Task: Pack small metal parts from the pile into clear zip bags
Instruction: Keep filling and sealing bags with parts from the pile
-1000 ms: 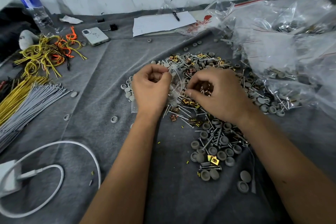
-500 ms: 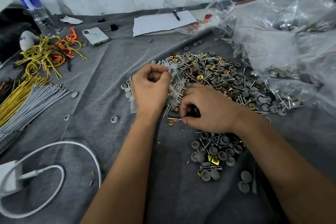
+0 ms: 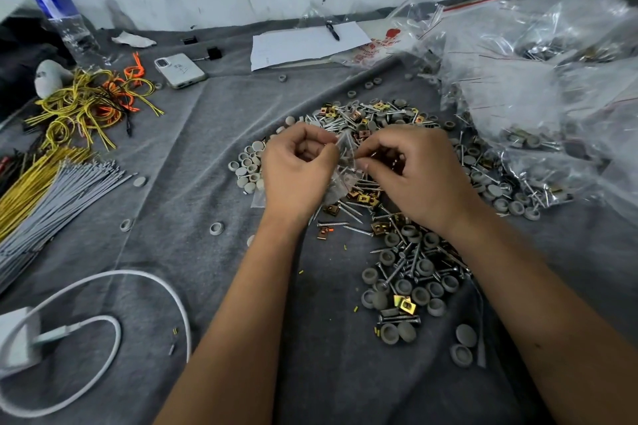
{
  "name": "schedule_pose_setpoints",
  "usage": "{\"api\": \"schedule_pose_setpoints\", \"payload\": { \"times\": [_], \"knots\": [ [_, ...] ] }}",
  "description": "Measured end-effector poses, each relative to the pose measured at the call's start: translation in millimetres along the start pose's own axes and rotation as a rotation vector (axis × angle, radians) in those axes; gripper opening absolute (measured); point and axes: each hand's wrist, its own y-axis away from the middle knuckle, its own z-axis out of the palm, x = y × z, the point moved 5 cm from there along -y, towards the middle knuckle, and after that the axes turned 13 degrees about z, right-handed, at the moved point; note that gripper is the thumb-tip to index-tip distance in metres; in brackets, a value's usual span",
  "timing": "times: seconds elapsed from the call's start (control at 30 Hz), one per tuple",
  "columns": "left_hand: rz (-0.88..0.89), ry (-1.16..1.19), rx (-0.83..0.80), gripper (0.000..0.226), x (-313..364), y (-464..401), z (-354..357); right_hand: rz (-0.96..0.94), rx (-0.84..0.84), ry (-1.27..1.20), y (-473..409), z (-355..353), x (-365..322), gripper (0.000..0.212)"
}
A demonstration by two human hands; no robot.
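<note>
A pile of small parts [image 3: 407,262], made of screws, grey caps and brass clips, spreads across the grey cloth [image 3: 193,252]. My left hand [image 3: 297,169] pinches the mouth of a small clear zip bag [image 3: 343,166] that hangs over the pile. My right hand [image 3: 414,172] is at the bag's opening with its fingers curled around small parts, pinching at the bag's edge. What exactly it holds is hidden by the fingers.
A heap of filled clear bags [image 3: 538,86] lies at the right. Yellow and orange wires [image 3: 89,103] and grey ties [image 3: 51,203] lie at the left. A phone [image 3: 179,70], paper with a pen [image 3: 307,41], a water bottle [image 3: 65,24] and a white charger cable [image 3: 103,321] are around.
My right hand dipped down into the pile near me, then rose back up to the mouth of the bag. My left hand kept holding the bag in place.
</note>
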Motion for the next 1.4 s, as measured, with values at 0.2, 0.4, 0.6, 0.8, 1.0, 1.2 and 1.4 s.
{"api": "schedule_pose_setpoints", "payload": {
  "times": [0.2, 0.4, 0.6, 0.8, 1.0, 1.2, 1.4],
  "knots": [
    [0.026, -0.036, -0.102, 0.009, 7.7, 4.0, 8.1, 0.006, 0.016, -0.003, 2.1, -0.6, -1.3, 0.022],
    [-0.015, 0.032, -0.077, 0.009, 7.0, 4.4, 7.5, 0.008, 0.048, 0.035, 1.1, -2.1, 0.4, 0.017],
    [-0.041, 0.088, -0.033, 0.011, 4.6, 3.1, 5.9, -0.02, 0.0, 0.128, 2.2, 3.7, -4.6, 0.016],
    [-0.041, 0.212, 0.142, 0.013, 5.4, -1.2, -1.5, 0.005, -0.041, 0.102, 2.5, 9.3, -5.0, 0.015],
    [0.003, 0.158, 0.158, 0.016, 4.6, -2.7, -6.1, 0.038, -0.138, 0.075, 0.9, 13.5, 1.0, 0.023],
    [0.007, 0.104, 0.187, 0.017, 2.6, -2.6, -8.3, 0.071, -0.111, 0.075, -0.2, 6.3, 7.1, 0.008],
    [0.022, 0.077, 0.196, 0.013, 2.6, -2.2, -10.1, -0.065, -0.398, 0.264, 12.5, 30.4, -2.4, 0.02]
  ]
}}
